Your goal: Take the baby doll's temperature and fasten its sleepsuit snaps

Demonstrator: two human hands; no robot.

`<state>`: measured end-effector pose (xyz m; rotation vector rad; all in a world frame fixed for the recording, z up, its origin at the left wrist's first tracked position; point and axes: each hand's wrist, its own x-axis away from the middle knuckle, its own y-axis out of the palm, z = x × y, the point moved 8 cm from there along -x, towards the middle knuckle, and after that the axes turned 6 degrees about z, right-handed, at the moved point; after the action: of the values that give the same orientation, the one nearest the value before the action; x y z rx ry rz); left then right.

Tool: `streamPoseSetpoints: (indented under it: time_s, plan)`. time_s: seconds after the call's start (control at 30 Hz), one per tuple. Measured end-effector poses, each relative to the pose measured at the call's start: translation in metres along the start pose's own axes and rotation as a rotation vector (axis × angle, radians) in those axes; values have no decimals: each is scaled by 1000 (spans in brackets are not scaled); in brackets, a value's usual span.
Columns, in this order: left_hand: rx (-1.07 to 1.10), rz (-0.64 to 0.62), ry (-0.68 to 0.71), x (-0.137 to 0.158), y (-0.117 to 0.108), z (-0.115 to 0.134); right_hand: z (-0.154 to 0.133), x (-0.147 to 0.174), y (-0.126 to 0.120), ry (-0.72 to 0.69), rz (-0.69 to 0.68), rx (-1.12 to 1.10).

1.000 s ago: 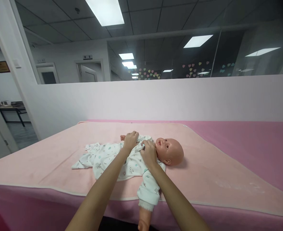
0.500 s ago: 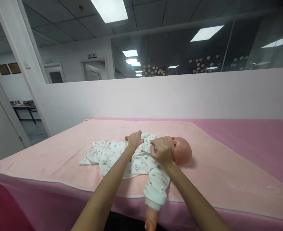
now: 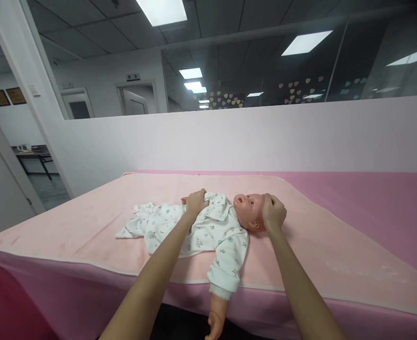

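A baby doll [image 3: 243, 208] lies on its back, its head to the right, in a white printed baby top [image 3: 204, 233] and matching bottoms [image 3: 162, 224]. My left hand [image 3: 196, 202] is closed on the far side of the top, at the doll's chest. Beside the crown of the doll's head is my right hand [image 3: 274, 212], fingers curled in and covering part of the head. Whether it grips anything cannot be made out. One sleeved arm of the doll reaches toward me, its bare hand [image 3: 216, 323] hanging past the bed's edge.
A peach pad [image 3: 88, 226] with white edging covers the pink bed surface [image 3: 378, 208]. Behind it stands a low white wall [image 3: 251, 141] with glass above. At the left are a door [image 3: 3, 174] and a distant desk [image 3: 34, 155].
My right hand has moved right, from the top's collar to the crown of the doll's head, uncovering the doll's face and collar. My left hand stays on the top.
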<state>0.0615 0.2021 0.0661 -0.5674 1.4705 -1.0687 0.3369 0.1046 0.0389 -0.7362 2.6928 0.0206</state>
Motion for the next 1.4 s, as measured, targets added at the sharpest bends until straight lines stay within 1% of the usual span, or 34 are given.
streamPoseSetpoints:
  time_s: [0.03,0.07,0.1,0.17,0.2,0.27,0.33,0.4,0.53,0.63,0.8,0.93,1.03,1.1,1.27,1.33,1.4]
  plan:
    - [0,3,-2,0,-1,0,16,-4,3,150,-31,-102]
    - [0,5,-5,0,-1,0,28,-5,8,265,-71,-197]
    - [2,7,-7,0,-2,0,37,-6,13,338,-111,-270]
    - [5,8,-11,-1,-3,-1,45,-4,26,410,-228,-394]
    - [7,8,-13,-1,-3,-1,47,0,33,443,-314,-464]
    - [7,9,-17,-1,-4,-1,49,13,50,569,-532,-656]
    - [6,11,-19,-1,-4,-2,48,27,61,703,-726,-812]
    - [4,12,-19,-1,-5,-2,52,32,62,782,-810,-858]
    - [2,13,-12,0,-4,-2,60,30,59,833,-839,-867]
    - [5,18,-5,0,-4,-2,58,31,59,848,-868,-846]
    - [9,20,-2,0,-4,-3,44,41,57,820,-933,-860]
    - [11,12,-7,0,-5,-3,42,42,55,798,-908,-822]
    - [10,7,-13,1,-6,-3,41,42,56,773,-954,-836]
    - [10,5,-17,1,-7,-2,41,41,57,780,-979,-847]
    - [14,11,-18,2,-8,-2,43,42,58,821,-938,-825]
    - [17,11,-20,2,-8,-2,42,43,58,800,-908,-821]
    - [19,7,-24,3,-8,-1,43,41,56,753,-849,-818]
